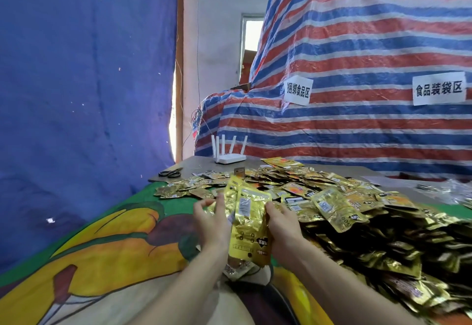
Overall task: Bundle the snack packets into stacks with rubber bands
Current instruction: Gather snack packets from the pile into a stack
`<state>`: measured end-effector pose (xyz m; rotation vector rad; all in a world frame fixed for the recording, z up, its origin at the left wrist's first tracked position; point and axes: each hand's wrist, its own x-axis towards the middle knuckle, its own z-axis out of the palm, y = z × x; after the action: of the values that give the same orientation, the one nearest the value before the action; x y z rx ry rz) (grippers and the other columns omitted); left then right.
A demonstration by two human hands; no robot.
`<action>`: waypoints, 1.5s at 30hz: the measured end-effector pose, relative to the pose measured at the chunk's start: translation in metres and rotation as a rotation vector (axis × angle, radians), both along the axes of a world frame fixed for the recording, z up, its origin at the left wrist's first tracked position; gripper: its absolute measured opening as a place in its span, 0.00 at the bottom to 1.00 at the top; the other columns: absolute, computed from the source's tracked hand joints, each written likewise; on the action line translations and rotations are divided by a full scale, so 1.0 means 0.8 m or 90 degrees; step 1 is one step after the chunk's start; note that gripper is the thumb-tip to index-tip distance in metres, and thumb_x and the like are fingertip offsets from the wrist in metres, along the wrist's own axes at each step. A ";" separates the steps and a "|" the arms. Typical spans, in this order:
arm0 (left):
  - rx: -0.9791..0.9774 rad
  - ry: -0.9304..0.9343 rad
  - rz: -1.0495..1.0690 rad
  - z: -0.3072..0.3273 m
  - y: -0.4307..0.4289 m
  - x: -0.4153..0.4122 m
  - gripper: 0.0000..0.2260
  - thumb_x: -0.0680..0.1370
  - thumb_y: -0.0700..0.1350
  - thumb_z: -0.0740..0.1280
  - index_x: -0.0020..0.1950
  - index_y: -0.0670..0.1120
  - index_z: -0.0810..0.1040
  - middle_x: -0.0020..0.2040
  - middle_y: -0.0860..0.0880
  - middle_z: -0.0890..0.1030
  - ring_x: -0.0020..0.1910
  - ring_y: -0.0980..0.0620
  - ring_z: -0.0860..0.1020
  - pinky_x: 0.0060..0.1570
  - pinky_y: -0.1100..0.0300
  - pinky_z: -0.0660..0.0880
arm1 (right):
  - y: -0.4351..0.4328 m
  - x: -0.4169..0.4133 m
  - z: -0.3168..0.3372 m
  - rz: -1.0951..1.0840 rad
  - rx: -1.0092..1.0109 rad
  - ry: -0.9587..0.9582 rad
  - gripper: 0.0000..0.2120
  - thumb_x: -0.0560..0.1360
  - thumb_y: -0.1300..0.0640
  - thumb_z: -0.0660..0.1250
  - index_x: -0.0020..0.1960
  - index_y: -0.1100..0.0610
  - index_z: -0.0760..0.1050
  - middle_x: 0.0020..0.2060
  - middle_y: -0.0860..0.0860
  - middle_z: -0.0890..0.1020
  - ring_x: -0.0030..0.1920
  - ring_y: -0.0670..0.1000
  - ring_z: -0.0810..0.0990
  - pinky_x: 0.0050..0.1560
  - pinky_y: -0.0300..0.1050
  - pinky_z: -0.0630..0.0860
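- A blue tarp (76,94) hangs as a wall along the whole left side, and its lower edge meets the work surface.
- A cloth (102,248) printed in green, yellow and orange covers the near left of the surface. This stretch is bare of packets up to the hands.
- Black scissors (170,172) lie on the grey table (199,163) near its far left corner, apart from the packets.
- The left hand (212,220) has its fingers curled against the left edge of a stack of packets (249,222).
- The stack stands upright between the hands in the near centre, just above the person's lap. Its packets are crinkled gold foil with a white label and black print.
- The right hand (282,222) grips the stack's right edge, close against the heap.
- A white router (229,157) with upright antennas sits at the table's far edge.
- A loose pile of packets (344,197), all gold foil, spreads from the centre to the near right and crowds that side.
- A red, white and blue striped tarp (357,43) rises behind and carries two paper signs (298,90).
- Clear bags (454,192) lie at the far right edge.
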<state>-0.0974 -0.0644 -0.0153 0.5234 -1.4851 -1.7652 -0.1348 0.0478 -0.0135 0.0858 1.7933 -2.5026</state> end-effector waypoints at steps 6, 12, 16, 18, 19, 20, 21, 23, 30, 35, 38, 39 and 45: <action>0.046 0.010 -0.395 -0.049 -0.002 0.011 0.13 0.75 0.32 0.70 0.56 0.45 0.81 0.46 0.44 0.87 0.41 0.46 0.85 0.35 0.55 0.81 | 0.034 0.007 -0.010 -0.139 0.245 0.151 0.16 0.84 0.49 0.58 0.65 0.58 0.75 0.60 0.55 0.79 0.61 0.56 0.77 0.65 0.59 0.74; 0.049 -0.070 -0.513 -0.048 0.017 0.013 0.14 0.65 0.27 0.66 0.44 0.41 0.83 0.41 0.39 0.85 0.37 0.43 0.83 0.35 0.53 0.80 | 0.052 0.024 -0.012 -0.094 0.307 0.333 0.12 0.85 0.52 0.56 0.51 0.54 0.77 0.46 0.51 0.82 0.48 0.49 0.81 0.50 0.45 0.79; -0.053 -0.121 -0.335 -0.029 0.017 0.004 0.09 0.71 0.29 0.63 0.44 0.42 0.77 0.44 0.40 0.80 0.41 0.45 0.78 0.36 0.57 0.70 | 0.070 0.029 -0.013 -0.162 0.244 0.357 0.12 0.86 0.54 0.54 0.51 0.54 0.75 0.44 0.50 0.82 0.42 0.42 0.80 0.39 0.32 0.75; -0.126 -0.140 -0.268 -0.023 0.024 0.002 0.09 0.74 0.33 0.62 0.52 0.42 0.73 0.49 0.42 0.78 0.46 0.47 0.76 0.43 0.54 0.70 | 0.072 0.034 -0.020 -0.163 0.202 0.350 0.12 0.86 0.53 0.53 0.51 0.50 0.74 0.42 0.46 0.82 0.42 0.41 0.81 0.39 0.32 0.76; -0.174 -0.141 -0.245 -0.024 0.032 0.002 0.10 0.76 0.35 0.62 0.56 0.44 0.72 0.51 0.43 0.78 0.48 0.48 0.75 0.47 0.52 0.70 | 0.071 0.036 -0.025 -0.161 0.196 0.351 0.12 0.86 0.53 0.53 0.51 0.49 0.74 0.42 0.46 0.82 0.42 0.42 0.81 0.39 0.33 0.77; -0.214 -0.133 -0.226 -0.028 0.041 0.003 0.10 0.77 0.38 0.62 0.58 0.45 0.71 0.53 0.44 0.78 0.50 0.49 0.75 0.50 0.51 0.71 | 0.069 0.038 -0.030 -0.160 0.199 0.355 0.11 0.86 0.53 0.53 0.51 0.50 0.73 0.41 0.46 0.82 0.42 0.44 0.81 0.40 0.35 0.77; -0.241 -0.111 -0.202 -0.034 0.049 0.003 0.09 0.79 0.40 0.61 0.59 0.47 0.71 0.53 0.45 0.78 0.50 0.50 0.76 0.50 0.52 0.72 | 0.067 0.039 -0.033 -0.156 0.201 0.364 0.11 0.86 0.54 0.53 0.51 0.51 0.73 0.41 0.47 0.82 0.42 0.45 0.81 0.40 0.37 0.78; -0.246 -0.056 -0.157 -0.043 0.059 0.006 0.05 0.81 0.41 0.61 0.54 0.50 0.71 0.47 0.48 0.79 0.44 0.55 0.76 0.40 0.58 0.69 | 0.064 0.041 -0.037 -0.140 0.187 0.391 0.10 0.86 0.55 0.53 0.51 0.54 0.72 0.41 0.48 0.82 0.40 0.46 0.82 0.40 0.39 0.79; -0.130 0.092 -0.361 -0.052 0.063 0.009 0.14 0.77 0.51 0.60 0.58 0.49 0.78 0.51 0.48 0.83 0.53 0.46 0.80 0.52 0.55 0.76 | 0.055 0.044 -0.039 -0.120 0.212 0.375 0.10 0.86 0.55 0.53 0.56 0.53 0.73 0.52 0.55 0.79 0.51 0.50 0.80 0.51 0.44 0.79; -0.101 0.127 -0.538 -0.061 0.065 0.014 0.25 0.74 0.61 0.64 0.66 0.50 0.76 0.58 0.46 0.83 0.60 0.47 0.80 0.60 0.48 0.76 | 0.055 0.045 -0.041 -0.091 0.155 0.394 0.11 0.86 0.58 0.53 0.58 0.49 0.73 0.50 0.51 0.81 0.47 0.40 0.81 0.45 0.31 0.75; -0.256 0.137 -0.489 -0.060 0.058 0.017 0.20 0.68 0.45 0.66 0.60 0.54 0.75 0.47 0.52 0.84 0.45 0.55 0.82 0.43 0.62 0.78 | 0.055 0.045 -0.040 -0.050 0.048 0.384 0.16 0.86 0.62 0.52 0.67 0.47 0.70 0.55 0.53 0.81 0.53 0.51 0.83 0.49 0.43 0.82; -0.263 0.147 -0.478 -0.060 0.057 0.017 0.21 0.67 0.42 0.66 0.59 0.53 0.74 0.45 0.53 0.84 0.43 0.56 0.82 0.41 0.64 0.78 | 0.055 0.046 -0.039 -0.037 0.012 0.372 0.18 0.85 0.63 0.53 0.68 0.47 0.69 0.56 0.53 0.81 0.54 0.52 0.84 0.49 0.45 0.83; -0.249 0.179 -0.477 -0.051 0.055 0.018 0.22 0.61 0.35 0.70 0.54 0.45 0.78 0.41 0.49 0.84 0.39 0.54 0.82 0.37 0.63 0.77 | 0.061 0.044 -0.034 -0.017 -0.034 0.393 0.18 0.73 0.55 0.55 0.55 0.59 0.79 0.47 0.60 0.84 0.50 0.60 0.83 0.46 0.53 0.83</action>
<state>-0.0833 -0.0202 -0.0560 -0.5329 -1.8850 -1.8880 -0.0998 0.0963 -0.0408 -0.7471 1.8968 -2.7927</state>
